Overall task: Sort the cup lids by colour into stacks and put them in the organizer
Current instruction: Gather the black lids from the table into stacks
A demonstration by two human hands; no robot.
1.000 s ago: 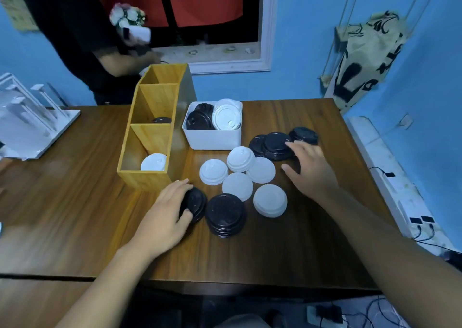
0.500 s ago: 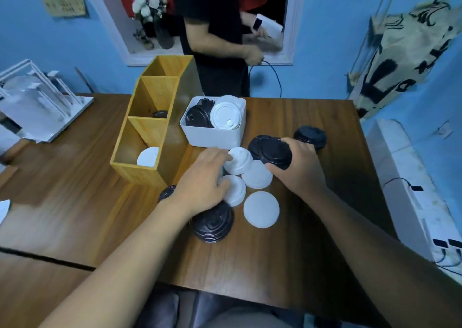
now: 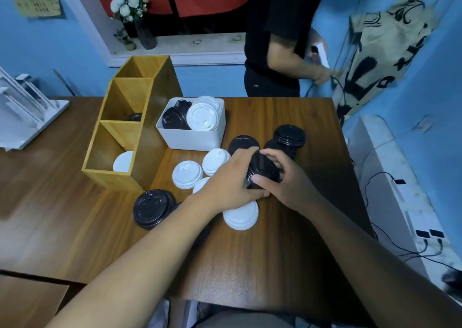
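- While a person in dark clothing (image 3: 272, 35) stands at the far edge of the brown wooden surface (image 3: 262, 247), two bare hands meet above its middle around a stack of black plastic cup lids (image 3: 263, 170).
- The left hand (image 3: 230, 185) wraps its grip over the near-left side of that black stack; the right hand (image 3: 285, 180) pinches the stack from the right, thumb at its near edge and fingers across its top.
- Loose white plastic cup lids lie just beside the hands: one (image 3: 187, 174) to the left, a small stack (image 3: 215, 161) behind it, and another stack (image 3: 241, 216) partly under the left wrist.
- A further pile of black lids (image 3: 151, 208) rests on the surface near the left forearm, and more black lids (image 3: 288, 136) sit beyond the right hand.
- The tall three-compartment wooden organizer (image 3: 130, 127) stands at left; its nearest compartment holds a white lid (image 3: 123, 162), its middle one a black lid (image 3: 135, 117).
- A white rectangular plastic bin (image 3: 192, 137) beside the organizer holds mixed black and white lids standing on edge.
- A white wire rack (image 3: 25, 117) sits at the far left, and a vase of pale flowers (image 3: 130, 7) on the window ledge.
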